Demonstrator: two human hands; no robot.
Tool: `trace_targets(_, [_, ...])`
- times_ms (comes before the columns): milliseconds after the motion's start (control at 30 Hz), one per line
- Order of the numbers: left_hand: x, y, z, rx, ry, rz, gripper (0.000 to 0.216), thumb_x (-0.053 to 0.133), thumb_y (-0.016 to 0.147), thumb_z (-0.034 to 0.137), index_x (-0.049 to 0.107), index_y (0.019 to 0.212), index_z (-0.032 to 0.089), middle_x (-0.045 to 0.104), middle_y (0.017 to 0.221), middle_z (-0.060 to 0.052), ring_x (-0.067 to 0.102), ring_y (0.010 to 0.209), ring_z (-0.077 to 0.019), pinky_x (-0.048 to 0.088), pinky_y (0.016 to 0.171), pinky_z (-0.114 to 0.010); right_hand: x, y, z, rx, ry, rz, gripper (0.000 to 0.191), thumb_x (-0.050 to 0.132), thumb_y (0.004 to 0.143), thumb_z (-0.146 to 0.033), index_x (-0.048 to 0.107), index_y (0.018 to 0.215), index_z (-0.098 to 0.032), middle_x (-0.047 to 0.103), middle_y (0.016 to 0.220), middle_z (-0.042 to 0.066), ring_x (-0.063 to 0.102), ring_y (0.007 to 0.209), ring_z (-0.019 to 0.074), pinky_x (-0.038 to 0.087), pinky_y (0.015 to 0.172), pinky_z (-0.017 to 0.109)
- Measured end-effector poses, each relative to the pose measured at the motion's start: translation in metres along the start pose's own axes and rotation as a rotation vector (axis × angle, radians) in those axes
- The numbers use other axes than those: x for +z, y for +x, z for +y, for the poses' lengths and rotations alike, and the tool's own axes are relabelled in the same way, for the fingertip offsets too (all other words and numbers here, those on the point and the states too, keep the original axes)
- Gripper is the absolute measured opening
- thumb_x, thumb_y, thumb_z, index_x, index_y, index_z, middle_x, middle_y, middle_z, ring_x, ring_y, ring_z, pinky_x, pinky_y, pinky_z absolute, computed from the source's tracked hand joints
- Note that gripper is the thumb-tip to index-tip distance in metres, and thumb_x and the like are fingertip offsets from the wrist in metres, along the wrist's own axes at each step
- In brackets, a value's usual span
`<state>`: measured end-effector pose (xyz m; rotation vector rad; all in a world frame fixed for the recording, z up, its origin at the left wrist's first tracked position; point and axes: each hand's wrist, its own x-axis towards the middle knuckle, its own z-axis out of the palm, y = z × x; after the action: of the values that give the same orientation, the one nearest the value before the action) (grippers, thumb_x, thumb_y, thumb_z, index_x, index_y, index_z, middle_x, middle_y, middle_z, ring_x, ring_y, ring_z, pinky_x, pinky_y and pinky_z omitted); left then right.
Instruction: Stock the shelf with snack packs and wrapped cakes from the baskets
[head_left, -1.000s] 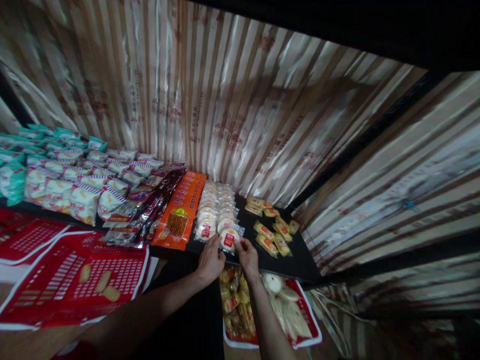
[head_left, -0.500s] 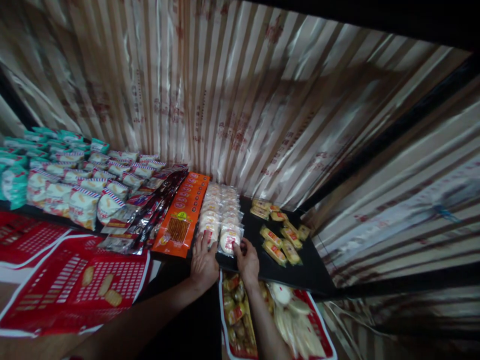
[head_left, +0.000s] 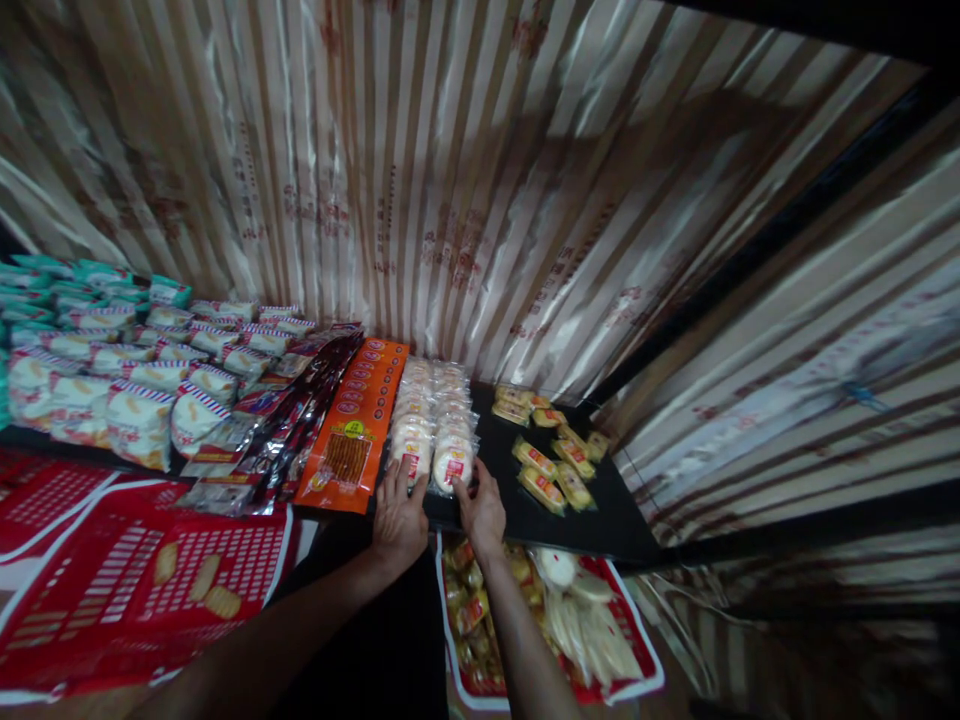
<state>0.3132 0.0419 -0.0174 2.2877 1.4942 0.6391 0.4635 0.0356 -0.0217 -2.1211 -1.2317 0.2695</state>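
Note:
Two rows of white round crackers in clear packets [head_left: 454, 462] lean one behind another on a black shelf [head_left: 600, 530]. My left hand [head_left: 401, 515] rests its fingertips on the front packet of the left row, fingers apart. At the front of the right row, my right hand [head_left: 481, 512] touches the lower right edge of the foremost packet with thumb and fingers spread. Just left of the rows lies a flat orange snack pouch [head_left: 356, 425]. Several small yellow wrapped snacks [head_left: 544, 490] lie loosely to the right.
Dark red packets [head_left: 300, 420] and white striped snack bags [head_left: 139, 420] crowd the shelf leftward, with green bags [head_left: 45, 290] beyond. Red baskets [head_left: 112, 590] stand below on the left. Another red basket [head_left: 652, 665] holds packaged snacks under my right arm. Striped sheeting [head_left: 420, 180] hangs behind.
The view has shifted slightly, so the shelf goods appear a little further left. Both hands stay at the front of the cracker rows, with only slight finger movement.

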Motion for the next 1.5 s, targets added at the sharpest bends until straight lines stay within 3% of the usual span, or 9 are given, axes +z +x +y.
trace_targets(300, [0.0,-0.006,0.0,0.091,0.037,0.052,0.053,0.045,0.072,0.004,0.05,0.125,0.012,0.029,0.144,-0.017,0.019,0.136,-0.0322,0.025,0.107,-0.05,-0.002,-0.014,-0.006,-0.008,0.145,0.126,0.055,0.042,0.082,-0.043,0.046,0.125,-0.009,0.058,0.105,0.014,0.057,0.078,0.0181,0.046,0.073,0.03])
trace_targets(400, [-0.003,-0.014,0.003,0.187,-0.041,0.081,0.052,0.039,0.073,0.002,0.051,0.123,0.013,0.032,0.144,-0.014,0.018,0.136,-0.0279,0.027,0.107,-0.048,-0.016,-0.03,0.013,-0.08,0.191,0.228,0.044,0.038,0.085,-0.042,0.055,0.112,-0.012,0.058,0.105,0.014,0.056,0.085,0.019,0.046,0.075,0.031])
trace_targets(500, [-0.006,-0.028,0.008,0.339,-0.156,0.029,0.046,0.034,0.078,0.004,0.053,0.118,0.014,0.039,0.138,-0.012,0.025,0.134,-0.0237,0.031,0.107,-0.045,-0.033,-0.054,0.052,-0.113,0.039,0.344,0.035,0.037,0.087,-0.039,0.062,0.095,-0.016,0.061,0.095,0.011,0.053,0.093,0.0213,0.041,0.087,0.036])
trace_targets(633, [0.001,-0.052,0.018,0.47,-0.259,-0.138,0.042,0.034,0.079,0.007,0.054,0.115,0.016,0.048,0.131,-0.011,0.036,0.127,-0.0207,0.036,0.105,-0.04,-0.049,-0.081,0.109,-0.084,-0.301,0.264,0.034,0.038,0.085,-0.033,0.067,0.095,-0.018,0.061,0.102,0.013,0.05,0.1,0.0265,0.038,0.09,0.042])
trace_targets(833, [0.032,-0.08,0.032,0.391,-0.292,-0.294,0.043,0.035,0.079,0.009,0.05,0.119,0.016,0.04,0.138,-0.012,0.041,0.125,-0.0189,0.035,0.105,-0.033,-0.049,-0.083,0.148,0.009,-0.58,-0.002,0.039,0.042,0.08,-0.029,0.064,0.111,-0.02,0.05,0.132,0.012,0.027,0.129,0.0367,0.029,0.095,0.053])
trace_targets(1067, [0.031,-0.085,0.037,0.361,-0.353,-0.353,0.038,0.035,0.08,0.009,0.055,0.111,0.016,0.043,0.135,-0.012,0.045,0.122,-0.0193,0.036,0.104,-0.032,-0.05,-0.096,0.141,-0.113,-0.496,0.073,0.042,0.034,0.086,-0.027,0.061,0.114,-0.013,0.054,0.129,0.014,0.035,0.128,0.0318,0.024,0.102,0.051])
trace_targets(1233, [0.036,-0.085,0.036,0.272,-0.44,-0.366,0.036,0.038,0.075,0.005,0.057,0.104,0.016,0.048,0.129,-0.012,0.048,0.119,-0.0191,0.039,0.101,-0.032,-0.06,-0.119,0.128,-0.222,-0.242,0.099,0.041,0.034,0.086,-0.028,0.064,0.11,-0.013,0.059,0.122,0.013,0.053,0.115,0.0256,0.024,0.106,0.049])
trace_targets(1400, [0.043,-0.081,0.037,0.107,-0.583,-0.365,0.026,0.041,0.078,0.012,0.059,0.096,0.016,0.057,0.113,-0.01,0.055,0.106,-0.0188,0.042,0.096,-0.033,-0.082,-0.13,0.091,0.068,0.174,0.186,0.047,0.044,0.079,-0.048,0.068,0.1,-0.012,0.065,0.11,0.016,0.059,0.105,0.027,0.04,0.096,0.044])
trace_targets(1500, [0.035,-0.076,0.042,-0.161,-0.784,-0.468,0.028,0.047,0.079,0.023,0.056,0.103,0.015,0.058,0.11,-0.011,0.061,0.091,-0.0195,0.049,0.082,-0.033,-0.092,-0.132,0.068,0.286,0.431,0.212,0.051,0.056,0.069,-0.053,0.068,0.097,-0.012,0.067,0.107,0.015,0.059,0.104,0.0284,0.043,0.094,0.043])
